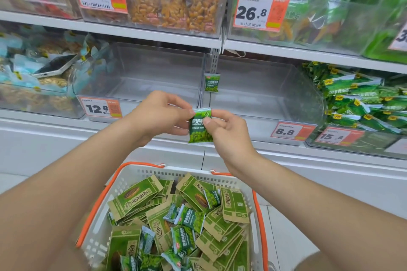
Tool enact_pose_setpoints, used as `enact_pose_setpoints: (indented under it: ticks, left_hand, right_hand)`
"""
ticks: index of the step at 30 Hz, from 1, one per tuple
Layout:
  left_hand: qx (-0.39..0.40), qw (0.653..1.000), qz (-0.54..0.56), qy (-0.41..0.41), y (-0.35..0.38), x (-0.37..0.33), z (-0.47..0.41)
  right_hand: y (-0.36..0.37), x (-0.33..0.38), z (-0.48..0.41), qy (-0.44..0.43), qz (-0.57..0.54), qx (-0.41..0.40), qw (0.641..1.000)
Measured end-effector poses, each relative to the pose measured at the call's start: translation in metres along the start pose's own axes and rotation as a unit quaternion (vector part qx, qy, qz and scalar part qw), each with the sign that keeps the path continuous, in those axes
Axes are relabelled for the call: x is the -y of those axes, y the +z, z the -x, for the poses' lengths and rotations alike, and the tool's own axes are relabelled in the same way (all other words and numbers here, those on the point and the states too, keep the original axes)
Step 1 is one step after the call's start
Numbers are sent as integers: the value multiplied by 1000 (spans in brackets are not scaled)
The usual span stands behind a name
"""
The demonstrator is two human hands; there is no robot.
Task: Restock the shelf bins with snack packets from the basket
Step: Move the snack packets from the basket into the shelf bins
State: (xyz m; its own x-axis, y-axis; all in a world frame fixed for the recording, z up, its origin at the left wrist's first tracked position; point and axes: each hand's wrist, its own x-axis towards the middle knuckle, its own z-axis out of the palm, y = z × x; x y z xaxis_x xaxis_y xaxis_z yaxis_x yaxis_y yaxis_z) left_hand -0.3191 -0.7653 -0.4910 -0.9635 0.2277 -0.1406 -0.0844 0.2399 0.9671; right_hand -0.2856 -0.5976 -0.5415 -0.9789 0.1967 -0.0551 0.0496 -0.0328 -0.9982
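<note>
Both hands hold one small green pea packet in front of the shelf. My left hand pinches its top left corner and my right hand grips its right edge with the thumb on the front. Below them a white basket with orange rim holds several green-and-tan seed packets and small green pea packets. Two clear shelf bins stand behind the hands, one on the left and one on the right; another pea packet appears between them.
A bin of green packets sits at the right. At the left, a bin of blue-wrapped snacks has a white phone lying on top. The upper shelf carries bins of orange and green snacks. Price tags read 12.8 and 8.8.
</note>
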Motion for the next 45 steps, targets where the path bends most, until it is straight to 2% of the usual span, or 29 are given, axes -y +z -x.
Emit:
enact_pose_setpoints:
  ticks: [4,11,14,15,17,20,24,27,29,32,35,37,41,45]
  left_hand:
    - [-50,998,28,12,1,1,-2]
    - [-38,996,-2,81,3,-2,-19]
    - [-39,990,-30,129,3,-5,-36]
    - [-52,987,-38,145,4,-5,-43]
    - [-111,975,-71,181,7,-3,-58]
    - [-192,928,-221,228,11,2,-78]
    - [-155,911,-334,184,25,12,-93]
    - [-136,872,-441,160,31,20,-101]
    - [-127,853,-477,168,29,24,-107]
    - [-123,843,-492,181,26,28,-112]
    - [-128,840,-490,192,28,32,-116]
    - [-127,845,-484,190,28,34,-117]
    - [-120,851,-472,195,26,38,-120]
    - [-125,850,-469,205,27,42,-121]
  right_hand:
    - [2,5,0,-29,15,17,999]
    - [-3,24,-8,-63,88,68,992]
    - [-10,38,-26,-104,140,84,981]
    - [-12,41,-33,-114,147,72,980]
    - [-16,43,-52,-129,148,-4,981]
    - [-23,42,-85,-125,152,-129,972]
    - [-28,39,-140,-72,189,-154,967]
    - [-26,25,-180,-14,227,-131,965]
    - [-25,15,-202,-5,283,-119,952]
    - [-14,10,-230,8,430,-85,899]
    - [1,14,-252,49,510,-65,856]
    - [7,17,-265,53,510,-77,855]
    - [14,16,-289,33,464,-134,875]
    - [10,11,-302,9,474,-166,865]
